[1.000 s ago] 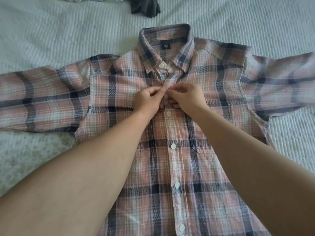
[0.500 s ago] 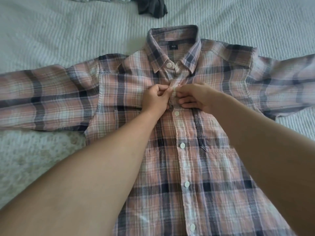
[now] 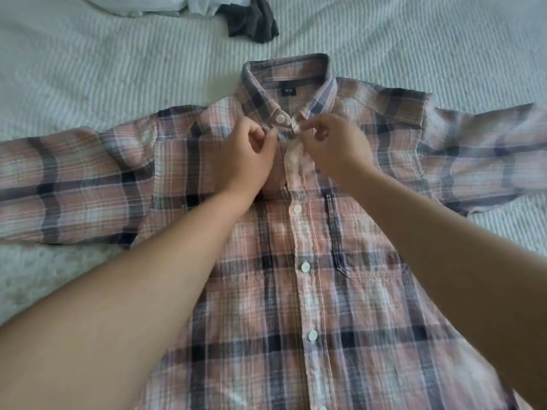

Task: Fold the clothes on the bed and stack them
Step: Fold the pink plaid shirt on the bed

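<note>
A pink and navy plaid shirt (image 3: 349, 291) lies face up on the bed, sleeves spread out to both sides and its front buttoned. My left hand (image 3: 245, 155) pinches the left edge of the placket just under the collar (image 3: 284, 81). My right hand (image 3: 334, 143) pinches the right edge of the placket at the collar opening. The two hands sit close together at the top button, fingers curled on the fabric.
The bed has a white ribbed cover (image 3: 118, 78). A dark grey garment (image 3: 254, 22) and pale crumpled clothes (image 3: 189, 4) lie at the far edge, beyond the collar. A speckled patch of bedding (image 3: 38, 279) shows under the left sleeve.
Both hands have moved up the placket from the second button to the collar opening. The button below them now shows fastened.
</note>
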